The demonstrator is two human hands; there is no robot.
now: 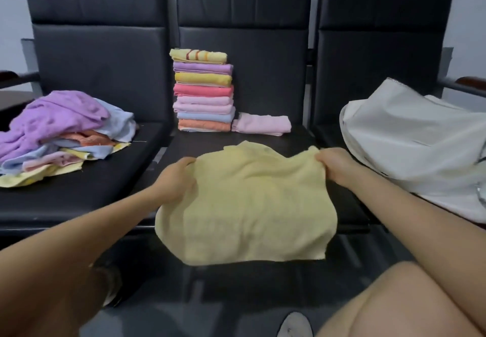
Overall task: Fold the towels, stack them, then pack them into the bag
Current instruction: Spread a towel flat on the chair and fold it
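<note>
A pale yellow towel [249, 205] hangs spread over the front edge of the middle black seat. My left hand [176, 178] grips its upper left corner and my right hand [334, 164] grips its upper right corner. Behind it stands a tall stack of folded towels [202, 90] in several colours, with one folded pink towel [261, 123] lying beside the stack on its right. A loose heap of unfolded towels [60, 131], purple on top, lies on the left seat. A white cloth bag [415, 136] slumps on the right seat.
Three black padded chairs [100, 47] stand in a row with high backs. Wooden armrests show at the far left and far right edges. My knee [394, 302] is at the bottom right.
</note>
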